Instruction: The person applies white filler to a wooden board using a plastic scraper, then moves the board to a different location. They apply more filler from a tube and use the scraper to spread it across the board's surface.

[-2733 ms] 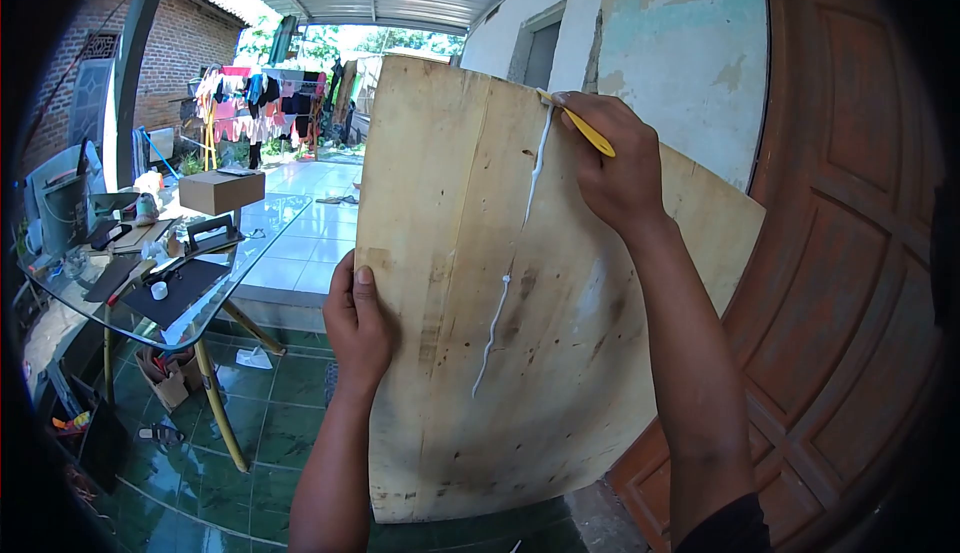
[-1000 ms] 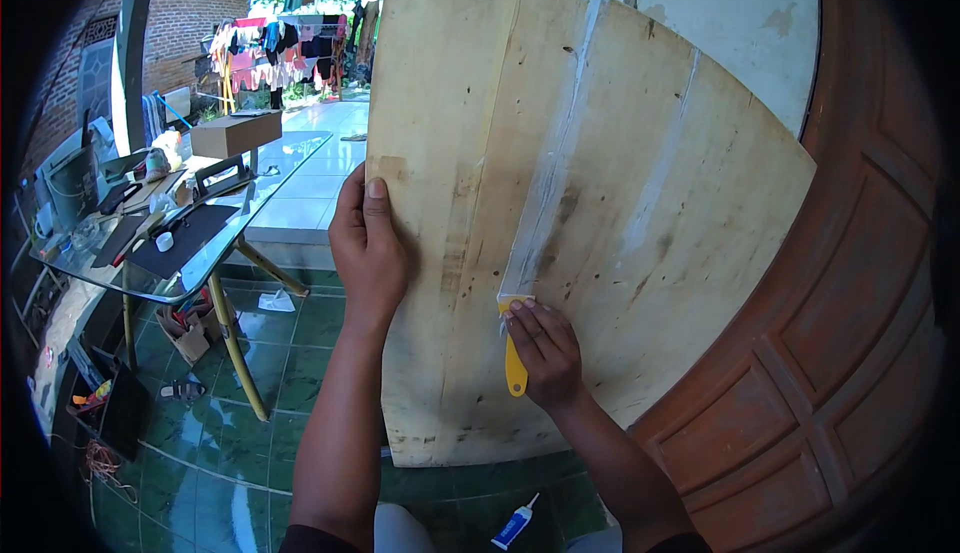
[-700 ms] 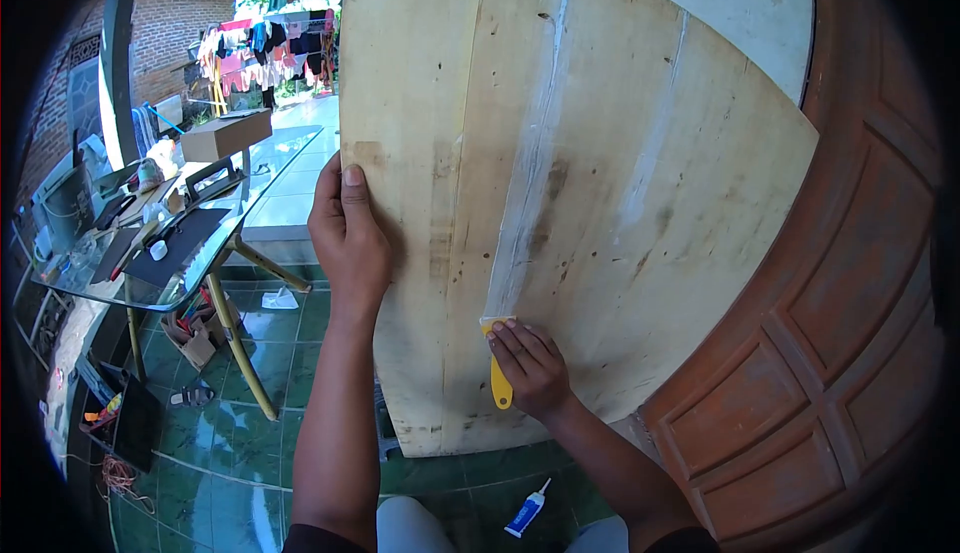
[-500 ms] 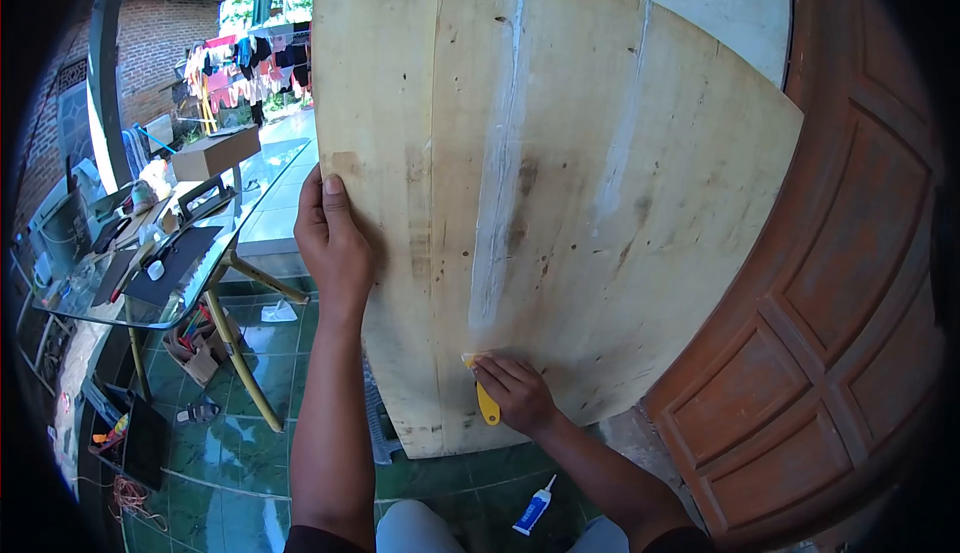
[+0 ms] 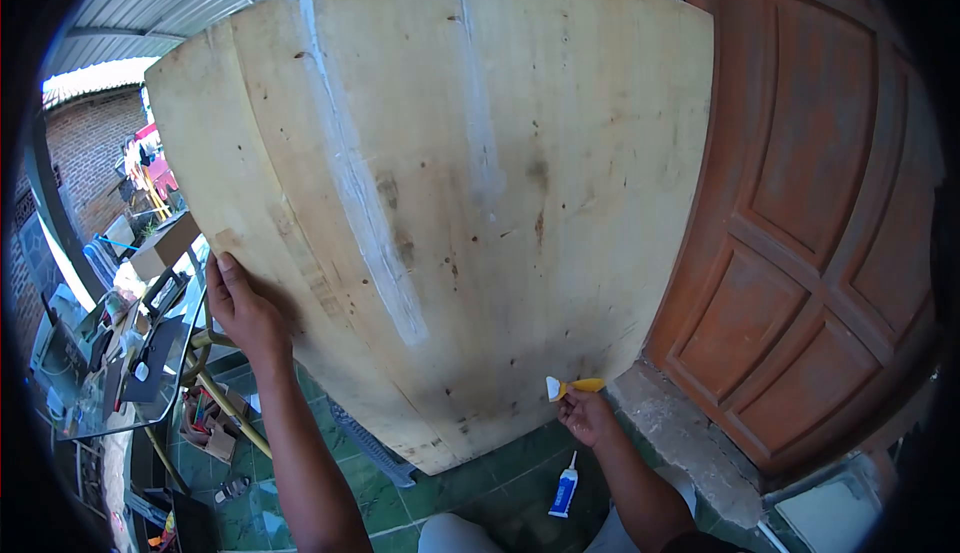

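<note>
A large wooden board (image 5: 620,173) stands upright in front of me. My left hand (image 5: 250,311) is closed around its left edge, thumb on the front face. In my right hand (image 5: 586,419) is a yellow putty knife (image 5: 584,385), with white paste on its blade, close to the lower part of the board. One long white filler streak (image 5: 362,203) runs down the board's left half, and a shorter, thinner streak (image 5: 478,113) lies to its right. Below my right hand, a blue and white tube (image 5: 564,488) with a pointed nozzle lies near my legs.
A brown panelled door (image 5: 790,203) is close on the right. To the left stands a glass-topped table (image 5: 150,415) crowded with tools, with a cardboard box (image 5: 168,243) behind it. Green tiles (image 5: 385,493) cover the floor, where a sandal (image 5: 232,490) lies.
My right hand has drawn the putty knife away from below the long streak, rightward, turning its blade to the left. My view has shifted right, and the board appears more tilted. The left hand keeps its hold.
</note>
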Motion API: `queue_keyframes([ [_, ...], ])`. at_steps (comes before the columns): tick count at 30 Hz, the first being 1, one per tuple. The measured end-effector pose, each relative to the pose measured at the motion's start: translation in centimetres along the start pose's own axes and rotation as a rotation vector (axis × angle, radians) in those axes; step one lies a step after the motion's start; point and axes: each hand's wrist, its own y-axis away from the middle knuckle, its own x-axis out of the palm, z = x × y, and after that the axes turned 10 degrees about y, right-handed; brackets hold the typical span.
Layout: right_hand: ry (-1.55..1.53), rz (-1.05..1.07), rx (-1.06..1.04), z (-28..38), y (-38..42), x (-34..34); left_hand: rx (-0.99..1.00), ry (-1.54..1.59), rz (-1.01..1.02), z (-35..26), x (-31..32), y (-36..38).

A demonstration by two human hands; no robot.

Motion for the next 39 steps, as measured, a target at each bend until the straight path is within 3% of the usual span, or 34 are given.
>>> queue_keyframes([
  [5, 0.031, -0.087, -0.149, 1.2, 0.2, -0.3, -0.035, -0.021, -0.015, -0.4, 0.0, 0.0],
  [11, 0.029, -0.190, -0.176, 2.6, 1.4, 0.0, -0.036, -0.048, -0.095, -0.6, -0.4, -0.1],
  [17, -0.203, -0.289, -0.252, 4.7, 3.3, 0.6, -0.035, -0.098, -0.074, -2.1, -0.9, 0.4],
  [26, -0.010, -0.342, -0.299, 6.6, 8.1, -0.1, -0.052, -0.179, -0.087, -3.9, -0.3, 1.6],
  [34, 0.131, -0.445, -0.428, 10.6, 13.8, -1.0, -0.165, -0.021, -0.054, -5.3, 0.2, 1.8],
  [37, 0.092, -0.409, -0.436, 11.5, 14.4, 0.2, -0.139, -0.085, -0.078, -5.1, 0.6, 1.9],
  [39, 0.096, -0.324, -0.432, 11.5, 14.4, 2.9, -0.017, -0.245, -0.068, -3.9, -0.2, 2.0],
])
